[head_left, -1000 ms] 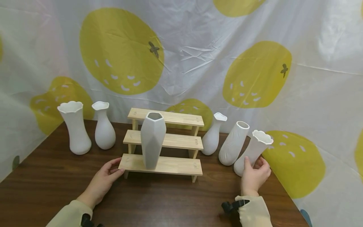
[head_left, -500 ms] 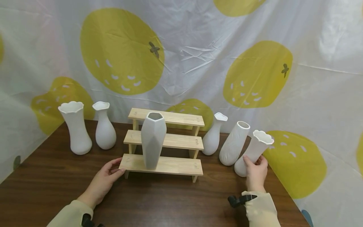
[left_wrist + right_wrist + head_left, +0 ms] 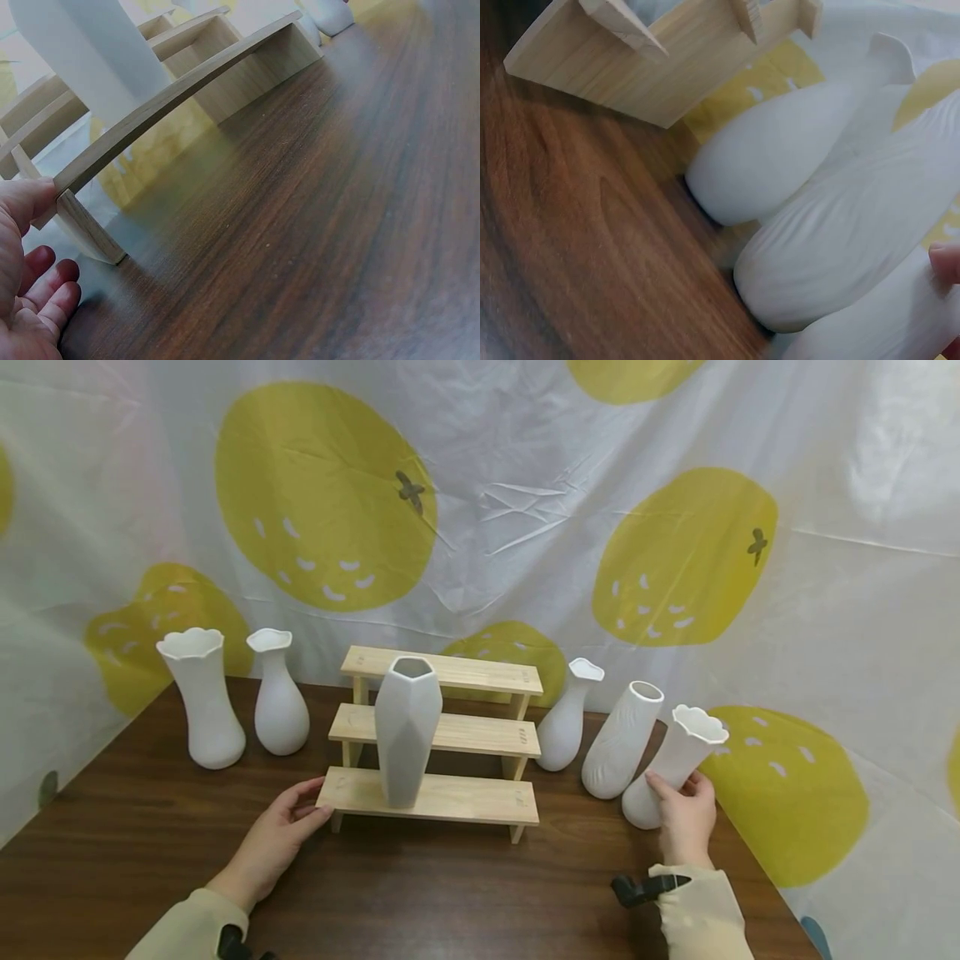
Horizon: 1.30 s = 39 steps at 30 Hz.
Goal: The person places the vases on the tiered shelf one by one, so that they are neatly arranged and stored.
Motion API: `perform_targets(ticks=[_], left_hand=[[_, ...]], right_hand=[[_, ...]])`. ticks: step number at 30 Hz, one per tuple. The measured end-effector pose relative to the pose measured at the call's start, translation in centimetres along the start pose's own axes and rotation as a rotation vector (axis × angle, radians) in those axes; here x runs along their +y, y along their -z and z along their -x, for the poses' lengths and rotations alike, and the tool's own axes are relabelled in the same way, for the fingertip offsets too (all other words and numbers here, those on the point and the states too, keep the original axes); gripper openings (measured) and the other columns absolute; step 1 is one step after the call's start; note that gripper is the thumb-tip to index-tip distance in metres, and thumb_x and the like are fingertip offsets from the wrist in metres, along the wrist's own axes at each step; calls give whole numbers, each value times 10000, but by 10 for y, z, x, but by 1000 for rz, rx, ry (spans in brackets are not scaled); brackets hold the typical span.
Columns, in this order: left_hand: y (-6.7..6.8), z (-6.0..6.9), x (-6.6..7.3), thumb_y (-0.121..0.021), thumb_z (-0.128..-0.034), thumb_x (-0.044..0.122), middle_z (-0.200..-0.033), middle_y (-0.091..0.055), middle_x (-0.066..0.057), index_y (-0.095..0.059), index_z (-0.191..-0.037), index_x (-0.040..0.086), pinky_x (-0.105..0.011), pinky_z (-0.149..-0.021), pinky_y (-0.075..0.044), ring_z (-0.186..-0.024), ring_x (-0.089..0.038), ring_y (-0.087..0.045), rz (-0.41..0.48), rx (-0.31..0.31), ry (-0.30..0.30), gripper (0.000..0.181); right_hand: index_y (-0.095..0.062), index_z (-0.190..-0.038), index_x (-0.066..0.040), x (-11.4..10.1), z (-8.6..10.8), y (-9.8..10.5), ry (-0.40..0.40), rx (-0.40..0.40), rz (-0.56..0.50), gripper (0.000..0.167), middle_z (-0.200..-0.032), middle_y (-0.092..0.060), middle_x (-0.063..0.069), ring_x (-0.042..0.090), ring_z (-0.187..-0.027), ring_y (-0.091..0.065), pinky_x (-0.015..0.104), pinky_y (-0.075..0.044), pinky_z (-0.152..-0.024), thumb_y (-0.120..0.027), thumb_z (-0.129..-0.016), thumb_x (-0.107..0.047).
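In the head view the left hand (image 3: 273, 839) holds the left end of the lowest step of a three-step wooden stand (image 3: 472, 799); the left wrist view has its thumb against the board's corner (image 3: 66, 180), other fingers bent below. A faceted white vase (image 3: 405, 735) stands upright on that step, left of its middle. At the right, the right hand (image 3: 686, 814) grips a white scallop-rimmed vase (image 3: 667, 768), thumb in front and fingers on its right side. Only part of this hand (image 3: 946, 262) enters the right wrist view, beside the same vase (image 3: 885, 322).
Left of the stand are a wide scallop-rimmed vase (image 3: 206, 710) and a narrow-necked one (image 3: 280, 706). Between stand and right hand are another narrow-necked vase (image 3: 562, 727) and a ribbed vase (image 3: 618, 747). A patterned cloth (image 3: 510, 510) hangs behind the brown table (image 3: 450, 893).
The right wrist and sleeve have shifted rightward, with the hand still on the vase. The left hand keeps its place at the stand. The whole head view has drifted slightly.
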State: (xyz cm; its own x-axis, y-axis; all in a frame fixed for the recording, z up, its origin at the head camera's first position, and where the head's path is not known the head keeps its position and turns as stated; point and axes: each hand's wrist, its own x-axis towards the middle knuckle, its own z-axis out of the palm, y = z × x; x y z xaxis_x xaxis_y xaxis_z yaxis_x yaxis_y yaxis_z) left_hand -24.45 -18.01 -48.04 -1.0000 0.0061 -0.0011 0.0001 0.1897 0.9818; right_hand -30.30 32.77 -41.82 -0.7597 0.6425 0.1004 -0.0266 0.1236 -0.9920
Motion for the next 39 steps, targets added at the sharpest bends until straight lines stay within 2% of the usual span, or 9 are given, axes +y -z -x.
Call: perform_targets(ticks=[4,12,15,21,30,34,37,39], left_hand=[[0,0,0,-603,-954,359,-1486,-346,-184,-323,-1470,47,-191,-884,-423,-1247,-291,-447,0,1,-1,665],[0,-1,-1,-599,-956,355,-1479,-351,-187,-325,-1465,37,-149,-857,-414,-1244,-290,-443,10,5,-10,660],[0,-1,-1,-598,-957,352,-1476,-354,-189,-325,-1464,33,-151,-859,-415,-1245,-292,-443,11,6,-11,658],[0,-1,-1,-603,-953,358,-1474,-359,-191,-327,-1462,30,-151,-860,-417,-1245,-293,-447,15,4,-13,664],[0,-1,0,-600,-953,367,-1479,-350,-189,-316,-1467,32,-208,-902,-425,-1256,-295,-439,14,-3,4,676],[0,-1,0,-600,-954,363,-1478,-348,-189,-311,-1468,30,-214,-908,-424,-1258,-295,-436,17,-5,10,677],[0,0,0,-600,-954,362,-1478,-349,-190,-312,-1467,30,-211,-906,-425,-1257,-295,-437,15,-3,10,676],[0,0,0,-601,-953,365,-1479,-349,-190,-314,-1468,31,-216,-911,-426,-1257,-295,-439,11,-2,10,677]], right_hand=[[-385,-1392,-28,-3,0,0,-33,0,-10,704,-1192,-463,31,211,-1124,-448,388,-381,-986,-771,-816,-151],[-302,-1459,-35,-14,2,-6,-149,-13,-101,789,-1308,-415,65,251,-1243,-397,406,-319,-1064,-763,-825,-132],[-297,-1461,-39,-16,3,-7,-173,-10,-122,801,-1296,-407,51,252,-1262,-380,404,-305,-1073,-768,-819,-120],[-328,-1422,-33,-19,6,-5,-187,-3,-143,767,-1196,-424,4,246,-1237,-386,408,-306,-1068,-774,-799,-67],[-326,-1396,-20,-22,15,1,-198,-36,-144,748,-1212,-425,22,268,-1245,-380,442,-303,-1068,-768,-793,-42],[-401,-1268,-92,-23,21,3,-212,-63,-143,594,-1181,-420,8,241,-1194,-405,442,-335,-1033,-764,-799,-53],[-435,-1132,-149,-24,26,5,-199,-94,-122,479,-1147,-422,14,214,-1094,-441,421,-383,-943,-766,-798,-57],[-440,-1099,-154,-26,30,5,-181,-122,-99,447,-1139,-422,24,196,-1043,-440,401,-389,-879,-764,-804,-67]])
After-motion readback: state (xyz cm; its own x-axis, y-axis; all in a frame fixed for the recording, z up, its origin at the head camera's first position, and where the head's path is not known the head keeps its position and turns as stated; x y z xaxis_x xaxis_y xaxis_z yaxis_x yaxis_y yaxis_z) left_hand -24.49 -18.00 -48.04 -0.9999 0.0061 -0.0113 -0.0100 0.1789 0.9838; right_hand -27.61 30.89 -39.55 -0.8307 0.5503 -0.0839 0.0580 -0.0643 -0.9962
